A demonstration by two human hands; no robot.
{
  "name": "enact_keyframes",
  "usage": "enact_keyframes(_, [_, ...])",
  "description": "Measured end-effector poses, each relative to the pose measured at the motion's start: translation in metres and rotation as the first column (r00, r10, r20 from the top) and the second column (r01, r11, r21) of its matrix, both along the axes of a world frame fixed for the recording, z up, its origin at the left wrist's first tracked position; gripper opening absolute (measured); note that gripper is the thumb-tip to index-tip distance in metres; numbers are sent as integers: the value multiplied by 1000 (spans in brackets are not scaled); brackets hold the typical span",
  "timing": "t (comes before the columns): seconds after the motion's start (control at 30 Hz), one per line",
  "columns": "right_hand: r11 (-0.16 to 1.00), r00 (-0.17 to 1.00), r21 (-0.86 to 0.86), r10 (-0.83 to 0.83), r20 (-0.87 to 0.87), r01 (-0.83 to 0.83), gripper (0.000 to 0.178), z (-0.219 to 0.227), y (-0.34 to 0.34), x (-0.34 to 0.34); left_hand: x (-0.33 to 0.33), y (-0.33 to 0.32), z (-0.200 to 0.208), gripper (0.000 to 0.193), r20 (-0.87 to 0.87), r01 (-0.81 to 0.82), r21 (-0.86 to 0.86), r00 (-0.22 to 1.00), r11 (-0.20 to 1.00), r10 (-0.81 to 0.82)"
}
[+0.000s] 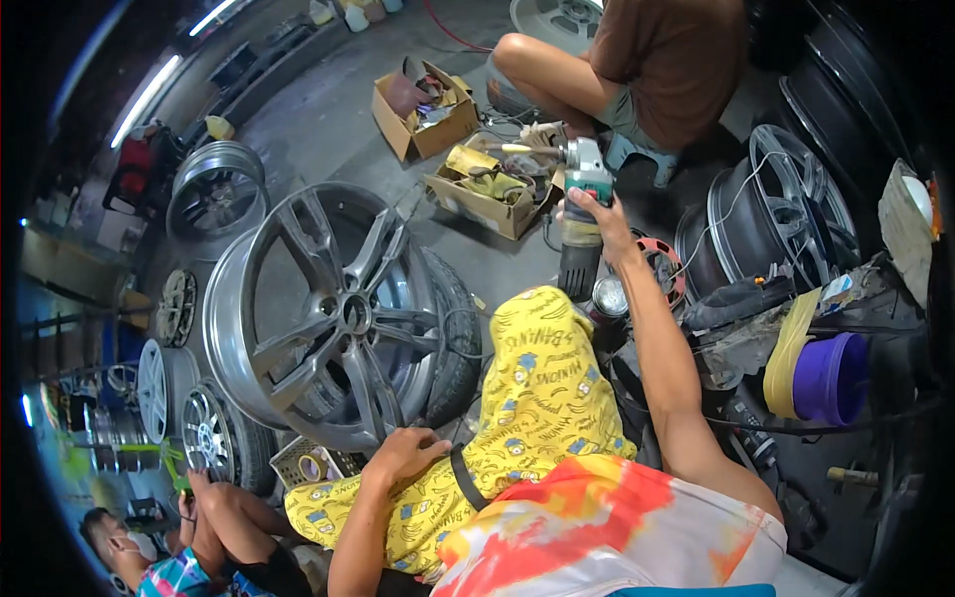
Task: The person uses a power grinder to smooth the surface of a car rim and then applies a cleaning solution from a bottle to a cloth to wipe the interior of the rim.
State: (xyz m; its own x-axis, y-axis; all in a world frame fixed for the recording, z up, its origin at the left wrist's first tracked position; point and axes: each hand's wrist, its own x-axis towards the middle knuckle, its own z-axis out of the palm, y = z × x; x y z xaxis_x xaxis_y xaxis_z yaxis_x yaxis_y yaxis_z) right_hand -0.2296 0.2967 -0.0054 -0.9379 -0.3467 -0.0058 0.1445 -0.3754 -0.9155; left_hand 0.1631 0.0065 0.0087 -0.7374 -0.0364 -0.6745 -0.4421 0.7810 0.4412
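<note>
Legible print stands on the yellow trousers in the lower centre of the frame: short words in thin dark capitals, repeated over the cloth; one row crosses the raised knee near the middle of the frame, further rows follow on the thigh below it, and more lie on the other leg toward the lower left; the words sit at differing angles, among printed bananas and small cartoon figures; any marking on the grinder, upper right of centre, is too small to read.
</note>
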Motion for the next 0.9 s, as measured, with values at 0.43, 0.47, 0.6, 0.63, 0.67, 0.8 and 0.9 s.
enact_keyframes(0.43, [956,739,-144,289,608,-256,54,-202,-10,28,27,11,-43,46,105,-26,1,994,1000,25])
enact_keyframes(0.47, [953,731,-87,278,624,-288,53,-218,-14,25,26,13,-41,47,150,-65,5,987,998,64])
enact_keyframes(0.6, [922,705,97,216,676,-376,43,-258,-36,10,24,9,-46,48,193,-117,10,975,993,113])
enact_keyframes(0.63, [922,699,100,209,684,-374,43,-266,-40,6,22,8,-48,48,212,-123,14,970,992,118])
enact_keyframes(0.67, [887,720,207,179,671,-413,46,-272,-44,1,19,7,-49,48,230,-131,17,965,991,124])
enact_keyframes(0.8, [801,771,378,155,618,-464,56,-299,-64,-8,9,5,-52,48,284,-166,67,948,984,141])
enact_keyframes(0.9, [694,798,541,79,598,-475,66,-311,-75,-14,2,5,-51,47,274,-164,21,950,986,153])
